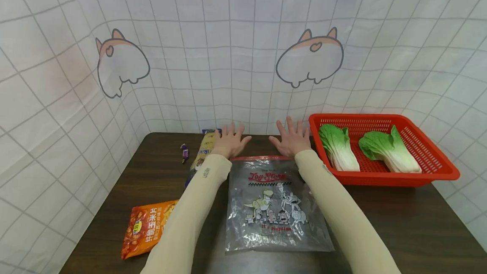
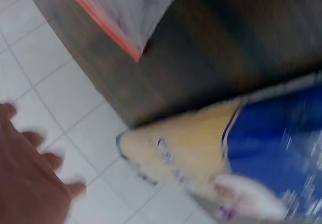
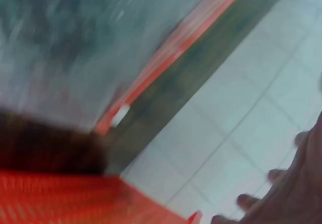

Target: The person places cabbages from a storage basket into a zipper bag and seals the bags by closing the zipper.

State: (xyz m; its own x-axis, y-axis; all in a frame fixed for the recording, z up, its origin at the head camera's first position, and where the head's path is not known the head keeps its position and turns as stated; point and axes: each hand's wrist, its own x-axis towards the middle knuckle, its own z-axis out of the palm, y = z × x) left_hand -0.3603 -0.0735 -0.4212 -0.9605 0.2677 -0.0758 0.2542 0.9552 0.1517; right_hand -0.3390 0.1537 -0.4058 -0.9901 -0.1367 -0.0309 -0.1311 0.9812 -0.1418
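Note:
Both hands reach forward over the far edge of the dark table, fingers spread. My left hand holds nothing and is nearest a long yellow and blue snack bag, which it partly overlaps in the head view. My right hand, also holding nothing, is beside the left wall of a red plastic basket. Between the forearms lies a clear zip bag with a red top strip and printed cartoon figures. Its zip edge shows blurred in the right wrist view.
Two leafy cabbages, one at left and one at right, lie in the basket. An orange snack packet rests at front left, partly behind the left sleeve. A small purple wrapped candy sits at back left. A white grid curtain hangs behind the table.

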